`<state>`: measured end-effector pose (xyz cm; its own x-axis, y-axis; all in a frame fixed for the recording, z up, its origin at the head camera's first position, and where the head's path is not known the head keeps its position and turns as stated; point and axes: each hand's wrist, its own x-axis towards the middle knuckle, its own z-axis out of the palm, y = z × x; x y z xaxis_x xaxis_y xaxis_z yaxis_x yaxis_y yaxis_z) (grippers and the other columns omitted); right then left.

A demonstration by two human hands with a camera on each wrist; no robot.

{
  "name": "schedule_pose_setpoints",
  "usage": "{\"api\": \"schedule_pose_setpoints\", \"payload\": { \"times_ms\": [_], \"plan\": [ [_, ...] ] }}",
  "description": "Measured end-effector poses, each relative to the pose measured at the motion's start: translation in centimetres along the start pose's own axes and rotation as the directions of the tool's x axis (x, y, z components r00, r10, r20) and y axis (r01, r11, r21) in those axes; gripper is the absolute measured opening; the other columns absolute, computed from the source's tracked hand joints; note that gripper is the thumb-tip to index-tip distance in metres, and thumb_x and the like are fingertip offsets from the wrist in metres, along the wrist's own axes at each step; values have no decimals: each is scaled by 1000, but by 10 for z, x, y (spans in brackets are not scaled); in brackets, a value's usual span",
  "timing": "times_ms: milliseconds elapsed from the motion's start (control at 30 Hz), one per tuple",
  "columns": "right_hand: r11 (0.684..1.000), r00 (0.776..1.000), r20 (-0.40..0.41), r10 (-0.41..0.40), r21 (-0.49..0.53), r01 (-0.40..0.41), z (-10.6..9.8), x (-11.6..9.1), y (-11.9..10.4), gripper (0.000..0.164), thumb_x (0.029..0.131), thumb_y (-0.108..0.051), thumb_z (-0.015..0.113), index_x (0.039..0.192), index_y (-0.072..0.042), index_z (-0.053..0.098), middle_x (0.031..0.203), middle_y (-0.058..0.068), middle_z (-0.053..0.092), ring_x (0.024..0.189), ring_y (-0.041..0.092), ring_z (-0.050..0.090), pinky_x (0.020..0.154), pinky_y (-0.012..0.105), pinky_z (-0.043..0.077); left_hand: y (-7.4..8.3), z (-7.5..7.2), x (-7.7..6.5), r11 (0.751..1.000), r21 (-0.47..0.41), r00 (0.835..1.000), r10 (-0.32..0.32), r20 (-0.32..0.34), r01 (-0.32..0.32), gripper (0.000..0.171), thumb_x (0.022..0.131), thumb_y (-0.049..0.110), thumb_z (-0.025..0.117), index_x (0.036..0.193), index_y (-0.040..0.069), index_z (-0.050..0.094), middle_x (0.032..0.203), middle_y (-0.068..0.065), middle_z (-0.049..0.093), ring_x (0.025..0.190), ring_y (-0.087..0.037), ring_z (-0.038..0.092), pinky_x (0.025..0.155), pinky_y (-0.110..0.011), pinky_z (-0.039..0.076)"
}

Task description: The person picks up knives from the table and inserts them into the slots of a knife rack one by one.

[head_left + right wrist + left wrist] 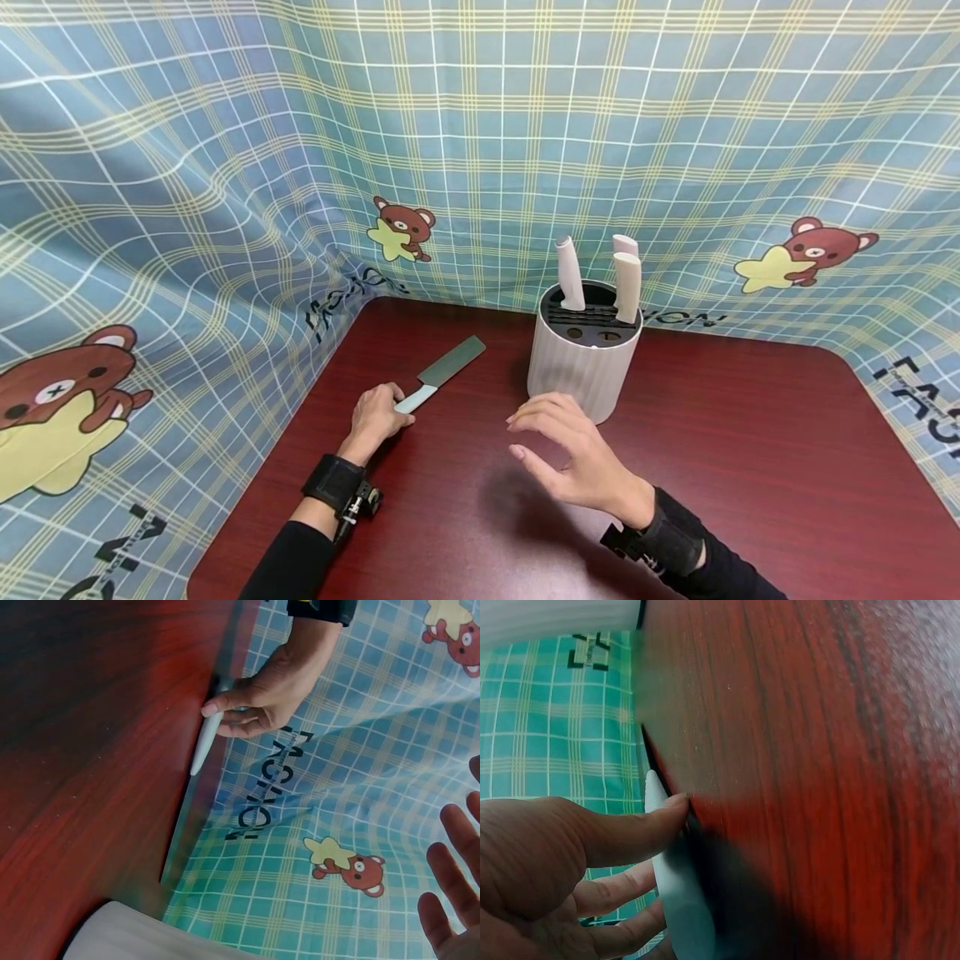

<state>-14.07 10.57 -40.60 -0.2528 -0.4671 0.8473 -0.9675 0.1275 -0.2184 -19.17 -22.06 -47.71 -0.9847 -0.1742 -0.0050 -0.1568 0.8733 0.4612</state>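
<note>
A cleaver (pixel 452 362) with a dark rectangular blade and a pale handle (pixel 676 892) lies low along the left part of the table. My left hand (pixel 377 414) grips that handle, thumb on one side and fingers on the other. In the right wrist view the same left hand (pixel 270 694) shows around the handle, with the blade stretching away from it. My right hand (pixel 573 454) hovers over the table in front of the knife block (pixel 577 379), fingers loosely bent and nothing in them. Only some of its fingers (pixel 454 862) enter the right wrist view.
Three light-handled knives stand in the block's slots, one white handle (pixel 571 275) at the left and two at the right. Behind the dark red table (pixel 720 433) hangs a checked cloth (pixel 480 167) with bear prints, which also runs along the left edge.
</note>
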Motion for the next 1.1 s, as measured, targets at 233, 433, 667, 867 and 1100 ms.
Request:
{"api": "schedule_pose_setpoints", "payload": {
  "times_ms": [233,433,667,867,1100],
  "plan": [
    [1000,999,42,4,2,-4,5,-4,-1,21,87,-13,75,108,-11,70,107,0,72,104,20,63,97,35,42,-2,1,-1,999,11,999,39,-15,-39,33,75,13,85,103,2,71,91,-14,72,82,-30,65,71,-44,52],
    [1000,999,47,22,-5,-21,6,-6,1,20,88,-15,74,108,-12,70,108,-1,71,105,19,63,98,35,43,-3,2,-2,997,32,997,70,-33,-69,33,79,12,80,106,-2,69,97,-19,69,89,-35,65,80,-48,54],
    [999,998,46,44,5,-45,5,-6,2,23,87,-13,75,109,-13,70,108,-1,71,106,19,63,100,35,42,1,1,-3,998,19,998,52,-31,-52,34,82,15,77,111,0,68,100,-18,65,90,-35,63,80,-49,53],
    [998,997,38,66,1,-66,3,-7,3,24,86,-12,76,110,-13,71,109,-1,72,105,20,64,101,36,42,15,-5,-9,999,-11,997,48,-54,-49,36,85,17,77,115,1,68,105,-19,65,95,-36,63,81,-51,54],
    [995,995,25,96,7,-96,-1,-6,6,24,86,-11,76,109,-14,71,108,0,72,105,20,63,102,34,41,31,-12,-16,994,-8,986,111,-124,-113,32,86,16,75,114,1,68,99,-19,65,91,-38,63,78,-52,54]
  ]
}}
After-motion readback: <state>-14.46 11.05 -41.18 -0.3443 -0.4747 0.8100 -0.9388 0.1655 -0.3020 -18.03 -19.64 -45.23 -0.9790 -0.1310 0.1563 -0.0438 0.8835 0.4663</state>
